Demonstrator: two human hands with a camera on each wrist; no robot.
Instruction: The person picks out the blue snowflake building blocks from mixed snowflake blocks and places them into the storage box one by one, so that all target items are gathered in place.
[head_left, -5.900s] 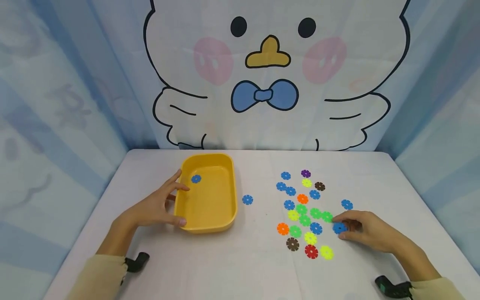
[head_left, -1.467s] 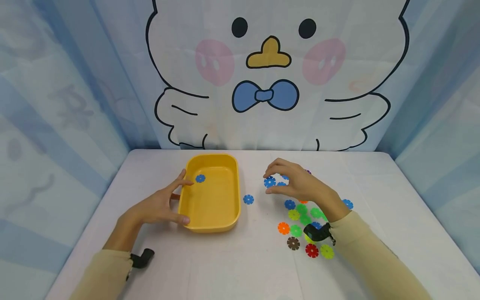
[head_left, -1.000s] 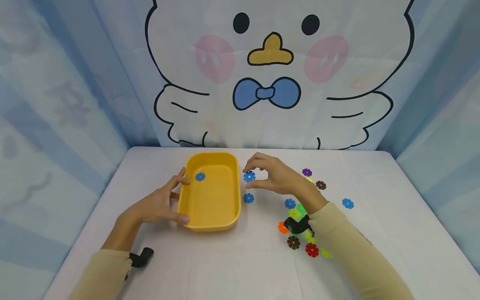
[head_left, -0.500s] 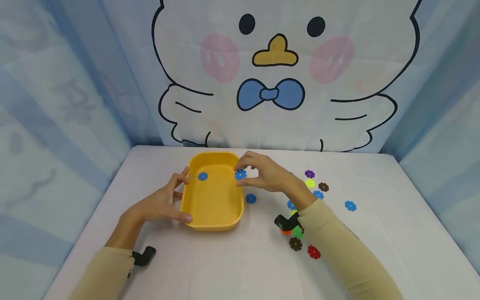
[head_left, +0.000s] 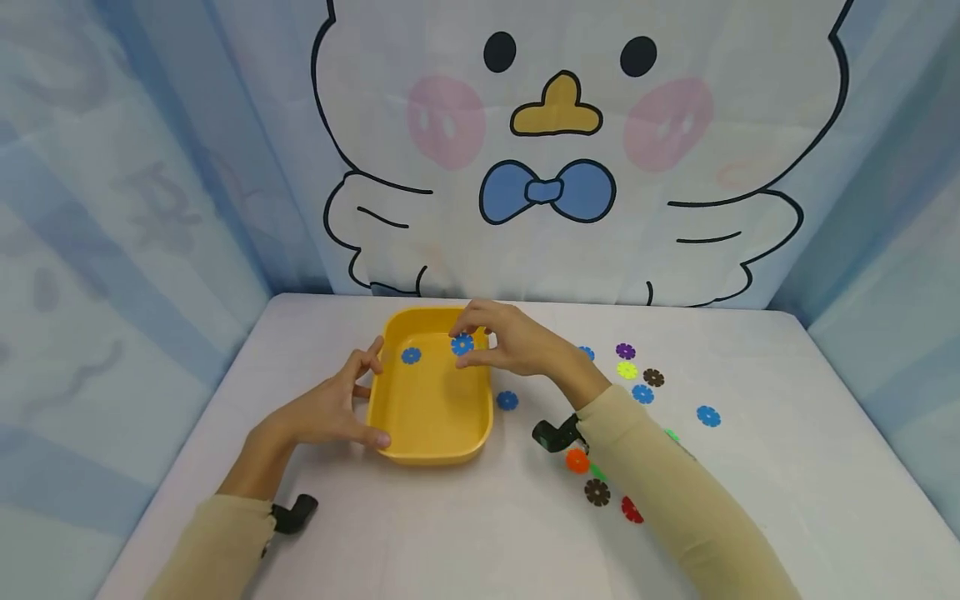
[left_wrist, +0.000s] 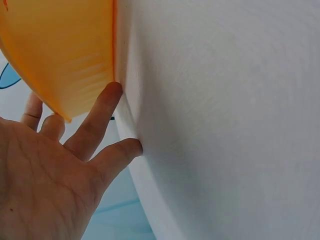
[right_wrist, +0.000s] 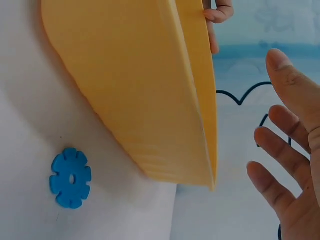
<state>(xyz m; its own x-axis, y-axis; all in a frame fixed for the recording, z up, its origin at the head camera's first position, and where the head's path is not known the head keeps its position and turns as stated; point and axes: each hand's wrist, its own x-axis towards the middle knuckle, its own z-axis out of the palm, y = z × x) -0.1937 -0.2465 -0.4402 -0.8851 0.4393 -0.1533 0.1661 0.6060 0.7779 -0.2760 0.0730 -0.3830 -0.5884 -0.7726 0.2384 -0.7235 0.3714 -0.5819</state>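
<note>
Tray (head_left: 431, 417): corner behind right hand (head_left: 513, 340) | red disc (head_left: 632, 509): part-hidden by sleeve (head_left: 667, 479)

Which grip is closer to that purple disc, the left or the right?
The right. The right grip is over the tray, left of the purple disc, holding a blue disc; the left grip is farther off, at the tray's left side.

Yellow, round-cornered rectangular plastic tray (head_left: 431, 417), open side up, blue, flower-notched plastic disc (head_left: 459, 346) held above its right half, matching blue disc (head_left: 411, 357) lying inside.
</note>
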